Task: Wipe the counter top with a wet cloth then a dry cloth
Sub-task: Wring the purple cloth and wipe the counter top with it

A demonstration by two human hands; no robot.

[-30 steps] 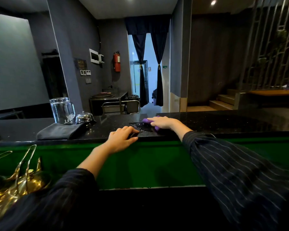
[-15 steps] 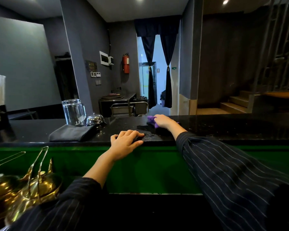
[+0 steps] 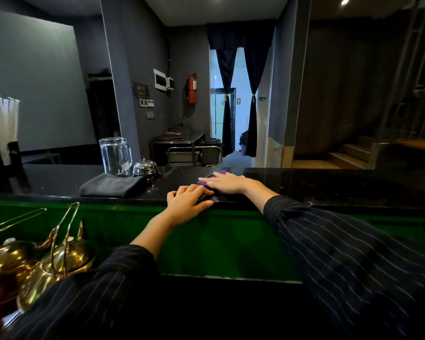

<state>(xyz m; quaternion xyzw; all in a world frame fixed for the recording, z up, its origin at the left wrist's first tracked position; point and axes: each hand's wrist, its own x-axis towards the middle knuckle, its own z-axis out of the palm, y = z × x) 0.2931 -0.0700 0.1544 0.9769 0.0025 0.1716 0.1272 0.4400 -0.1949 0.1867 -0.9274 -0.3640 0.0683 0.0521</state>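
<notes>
A black speckled counter top [image 3: 329, 185] runs across the view above a green front panel. My right hand [image 3: 227, 183] lies flat on a purple cloth [image 3: 221, 172], pressing it to the counter; only the cloth's edges show around the fingers. My left hand [image 3: 187, 202] rests palm down on the counter's near edge, fingers spread, holding nothing. A folded dark grey cloth [image 3: 111, 185] lies on the counter to the left of both hands.
An upturned glass mug [image 3: 115, 155] and a chrome service bell [image 3: 145, 167] stand behind the grey cloth. Brass teapots [image 3: 47, 263] sit low at the left. A dark holder with white straws [image 3: 1, 133] stands at the far left.
My right hand has slid the purple cloth leftward and nearer to my left hand. My head has turned left, so the left hand stays on the edge.
</notes>
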